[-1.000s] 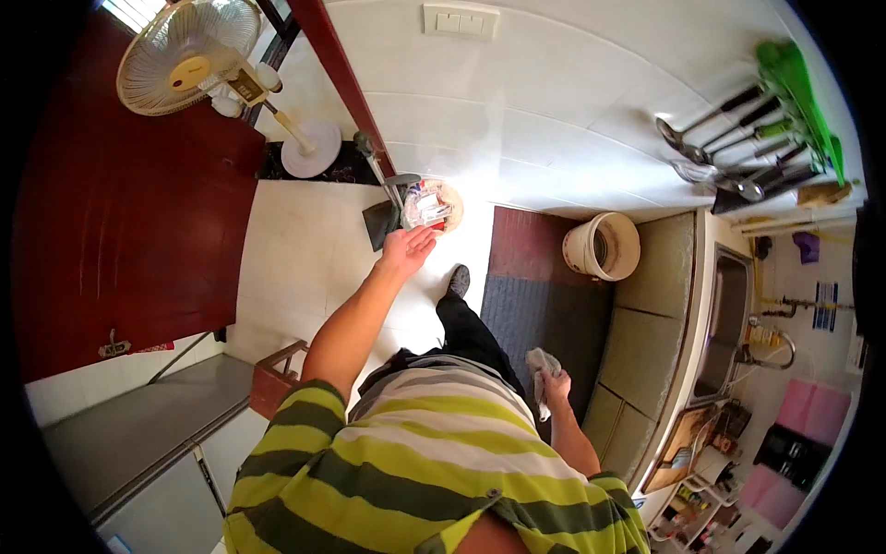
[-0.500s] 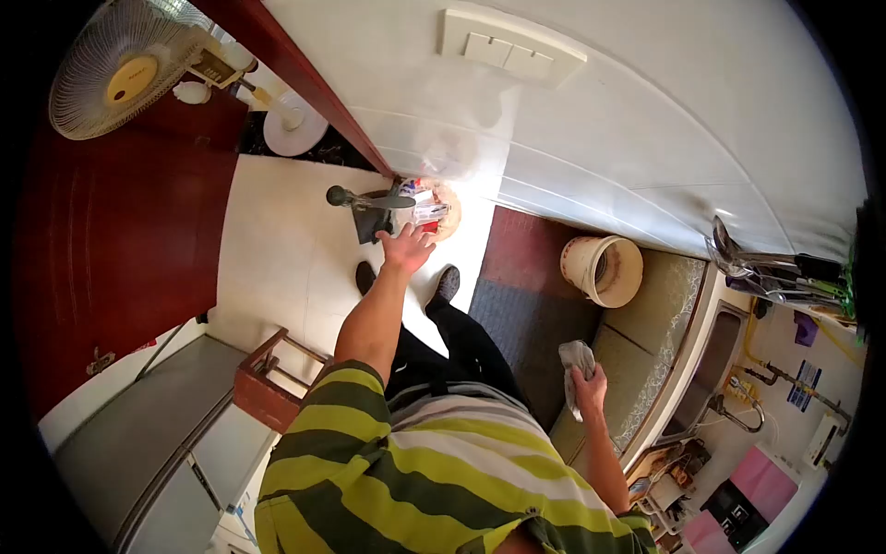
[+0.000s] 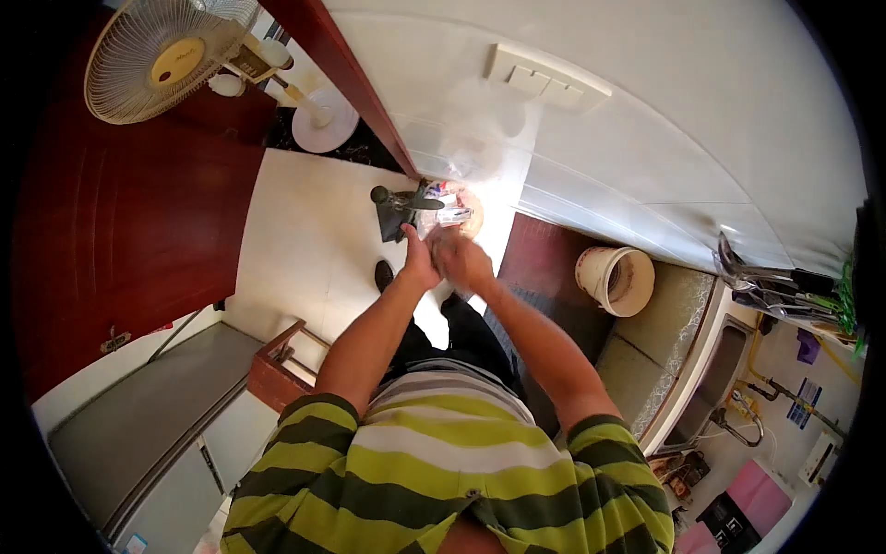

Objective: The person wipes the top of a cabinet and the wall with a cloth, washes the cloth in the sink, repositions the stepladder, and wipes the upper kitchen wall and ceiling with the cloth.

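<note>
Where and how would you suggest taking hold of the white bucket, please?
I would grip the bucket by its rim on the side over the floor mat, coming from above, fingers inside and thumb outside. It stands upright with its round mouth open, and its far side sits close to the cabinet, probably leaving less room there.

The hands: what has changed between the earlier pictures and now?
The right hand has swung in from the person's right side to meet the left hand in front of the body. Blur hides whether it still grips the grey cloth. The bucket and fan stayed put.
</note>
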### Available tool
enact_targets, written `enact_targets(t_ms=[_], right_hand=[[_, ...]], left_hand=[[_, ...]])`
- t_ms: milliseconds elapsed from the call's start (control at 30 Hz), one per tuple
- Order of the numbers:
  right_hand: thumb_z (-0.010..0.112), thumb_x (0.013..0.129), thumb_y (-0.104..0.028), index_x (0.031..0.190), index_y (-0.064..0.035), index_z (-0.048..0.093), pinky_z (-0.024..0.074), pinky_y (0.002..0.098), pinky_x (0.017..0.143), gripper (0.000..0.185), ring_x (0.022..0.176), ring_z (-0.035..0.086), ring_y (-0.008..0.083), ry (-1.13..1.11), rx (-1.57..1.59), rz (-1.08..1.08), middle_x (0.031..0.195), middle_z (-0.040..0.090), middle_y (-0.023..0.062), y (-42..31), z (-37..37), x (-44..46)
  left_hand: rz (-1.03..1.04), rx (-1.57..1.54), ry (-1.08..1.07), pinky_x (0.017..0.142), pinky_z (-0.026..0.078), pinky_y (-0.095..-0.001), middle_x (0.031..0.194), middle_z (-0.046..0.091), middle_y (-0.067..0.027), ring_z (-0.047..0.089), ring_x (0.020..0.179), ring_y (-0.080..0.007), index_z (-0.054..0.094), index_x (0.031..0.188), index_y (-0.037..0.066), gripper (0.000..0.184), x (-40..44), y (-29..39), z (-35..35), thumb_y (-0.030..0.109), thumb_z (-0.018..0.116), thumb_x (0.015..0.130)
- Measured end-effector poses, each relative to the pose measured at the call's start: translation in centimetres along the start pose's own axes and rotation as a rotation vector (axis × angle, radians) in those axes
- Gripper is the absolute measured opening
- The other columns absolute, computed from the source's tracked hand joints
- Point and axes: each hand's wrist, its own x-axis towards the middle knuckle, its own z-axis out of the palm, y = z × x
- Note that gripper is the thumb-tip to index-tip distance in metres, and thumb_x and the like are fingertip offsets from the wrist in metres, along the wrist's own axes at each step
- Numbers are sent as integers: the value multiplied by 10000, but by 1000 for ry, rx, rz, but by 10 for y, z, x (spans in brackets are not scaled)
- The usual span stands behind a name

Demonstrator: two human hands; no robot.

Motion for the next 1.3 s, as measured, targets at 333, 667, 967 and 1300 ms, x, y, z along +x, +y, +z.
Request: enact_targets(t_ms=[333,667,967,1300], right_hand=[[570,883,-412,1098,-57,631,489,482,858,419,992,630,434,73,188,-130,1029,656,254,-3,-5,5],[550,884,-415,1081,-54,633,496,492,824,419,946,629,448,225,96,-7,974,664,260,-20,20,15],[557,908,-363,1101,9,580,509,489,803,420,942,646,425,300,80,44,1013,661,253,-9,7,30],[596,878,-333,1110,-59,633,524,465,757,361,884,677,380,439,133,-41,923,698,204,57,33,49]], left_hand=[[-35,-43,135,1174,96,-594,1643,5,-64,123,1492,-316,59,1573,239,937,2,29,-13,835,172,858],[48,136,510,1138,271,-541,1560,290,-113,340,1399,-316,326,1494,111,811,-10,14,-16,705,232,950],[154,359,96,1077,313,-517,1516,284,-56,361,1337,-281,381,1457,191,653,-51,6,18,626,384,969],[120,429,-140,1043,388,-467,1466,429,-72,450,1285,-251,406,1441,118,673,-98,-11,68,611,341,987]])
